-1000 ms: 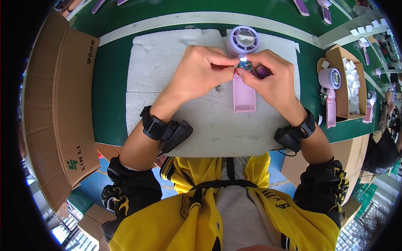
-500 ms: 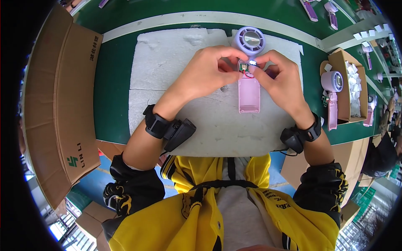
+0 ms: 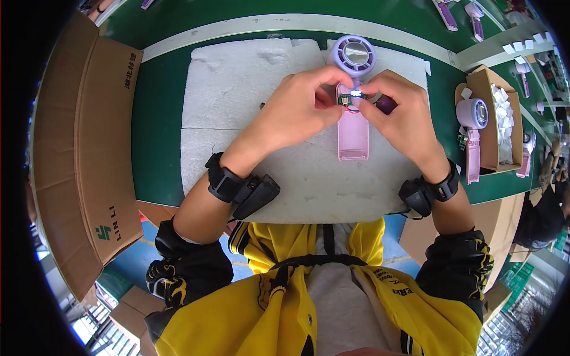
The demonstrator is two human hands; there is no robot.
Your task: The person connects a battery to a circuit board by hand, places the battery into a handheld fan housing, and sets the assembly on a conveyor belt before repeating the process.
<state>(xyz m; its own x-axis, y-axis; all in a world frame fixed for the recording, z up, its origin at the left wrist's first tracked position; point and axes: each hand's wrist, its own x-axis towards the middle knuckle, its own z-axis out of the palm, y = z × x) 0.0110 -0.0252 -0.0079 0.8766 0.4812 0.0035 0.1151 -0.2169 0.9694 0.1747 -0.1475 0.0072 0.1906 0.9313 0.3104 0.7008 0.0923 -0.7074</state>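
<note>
A handheld fan lies on the foam sheet, its round lilac head (image 3: 338, 57) at the far end and its open pink handle shell (image 3: 354, 139) pointing toward me. Inside the top of the handle sits a small green circuit board (image 3: 344, 101) with red and dark wires and a glowing white light (image 3: 356, 93). My left hand (image 3: 300, 105) is closed, thumb and index finger pinching the handle's left side by the board. From the right, my right hand (image 3: 404, 110) pinches the board's lit end. A dark purple rounded thing (image 3: 386, 105) shows beneath my right fingers, partly hidden.
White foam sheet (image 3: 237, 89) covers the green bench. At right, another fan (image 3: 472, 115) with an exposed board lies beside a cardboard box (image 3: 488, 130) of white pieces. A tall carton (image 3: 110, 142) stands at left. A pale rail (image 3: 297, 25) crosses behind; more fans lie beyond.
The light on the board shines brighter, and my right fingertips have shifted slightly on it. The dark purple thing under my right hand shows more. The fan stays in place.
</note>
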